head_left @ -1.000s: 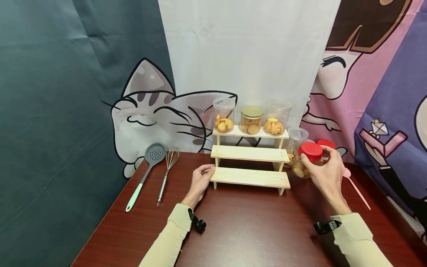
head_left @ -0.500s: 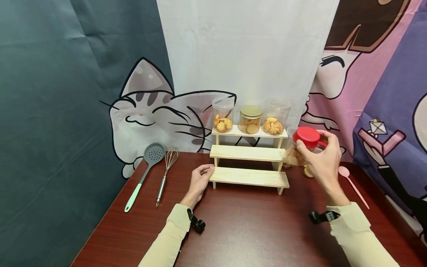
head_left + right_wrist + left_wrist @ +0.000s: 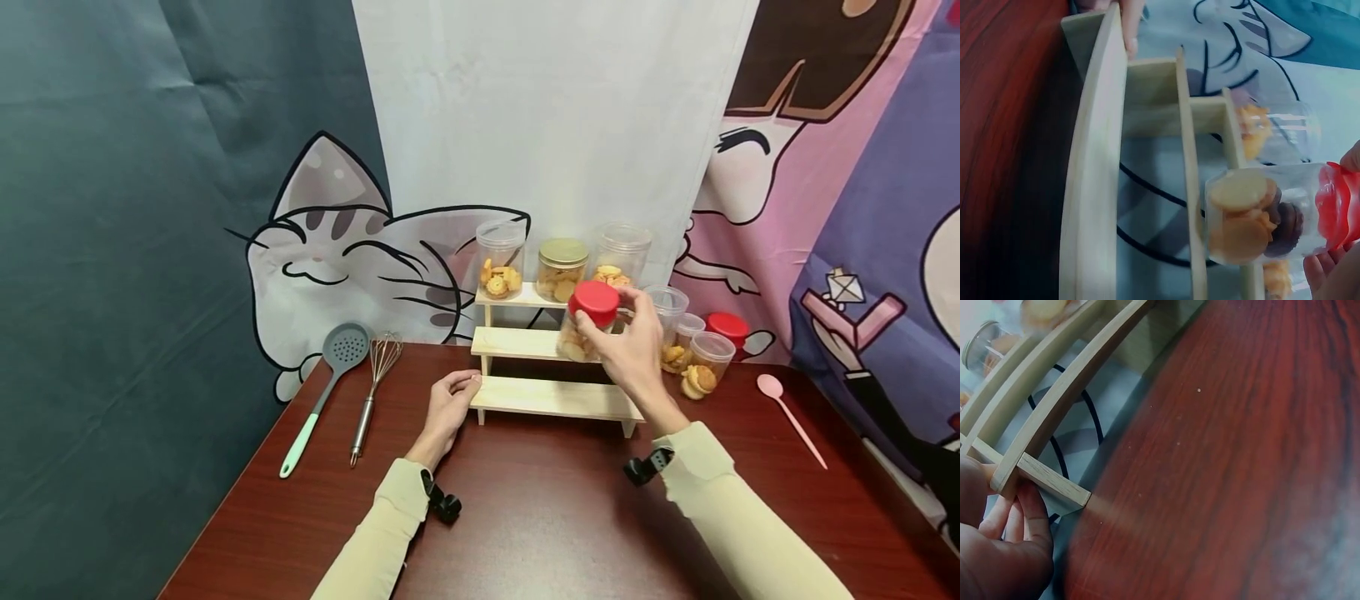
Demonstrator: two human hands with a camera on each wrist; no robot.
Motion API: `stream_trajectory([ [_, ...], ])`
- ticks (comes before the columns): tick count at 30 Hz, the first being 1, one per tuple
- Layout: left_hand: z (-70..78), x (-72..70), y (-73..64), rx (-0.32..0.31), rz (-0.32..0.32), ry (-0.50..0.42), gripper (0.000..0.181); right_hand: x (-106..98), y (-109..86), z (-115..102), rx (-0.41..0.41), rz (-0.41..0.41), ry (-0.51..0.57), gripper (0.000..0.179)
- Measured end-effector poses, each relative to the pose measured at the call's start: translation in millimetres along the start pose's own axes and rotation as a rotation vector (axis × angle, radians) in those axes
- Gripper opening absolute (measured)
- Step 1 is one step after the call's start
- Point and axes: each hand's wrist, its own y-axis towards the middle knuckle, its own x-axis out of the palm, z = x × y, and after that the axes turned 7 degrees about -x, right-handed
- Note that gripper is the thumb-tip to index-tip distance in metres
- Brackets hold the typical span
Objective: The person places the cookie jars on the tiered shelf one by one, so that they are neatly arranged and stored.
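A three-step wooden shelf [image 3: 555, 398] stands on the table. My left hand [image 3: 450, 407] pinches the left end of its lowest step; in the left wrist view the fingers [image 3: 1035, 519] curl beneath the board. My right hand [image 3: 636, 354] grips a clear jar with a red lid [image 3: 595, 303] by the lid, in front of the upper steps. Round cookies and dark pieces show inside this jar [image 3: 1244, 215] in the right wrist view. On the top step are a clear jar [image 3: 500, 254], a gold-lidded jar [image 3: 562, 268] and another clear jar [image 3: 625, 247], partly hidden by my hand.
Right of the shelf, several more jars with snacks are grouped, including a small clear-lidded jar [image 3: 708, 367] and one with a red lid [image 3: 727, 327]. A pink spoon [image 3: 787, 417] lies farther right. On the left lie a slotted turner [image 3: 330, 392] and a whisk [image 3: 375, 392].
My right hand has lifted the red-lidded jar from the group on the right and carried it left to in front of the shelf. The left hand stays at the lowest step.
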Motion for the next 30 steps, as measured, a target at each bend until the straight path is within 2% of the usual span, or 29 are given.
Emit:
stream_trajectory([
  [6, -2.4, 0.1, -1.0, 0.007, -0.004, 0.039, 0.031, 30, 3.1, -3, -0.012, -0.051, 0.04, 0.066],
  [16, -4.4, -0.4, -1.6, 0.024, 0.006, 0.036, 0.031, 67, 14.7, -15, -0.031, -0.166, 0.005, 0.07],
  [23, -3.0, 0.1, -0.9, 0.03, 0.002, 0.029, 0.033, 79, 14.7, -19, -0.054, -0.179, 0.01, 0.074],
  [30, -1.7, 0.3, -1.2, 0.03, 0.003, 0.017, 0.031, 80, 10.1, -17, -0.086, -0.18, 0.039, 0.076],
])
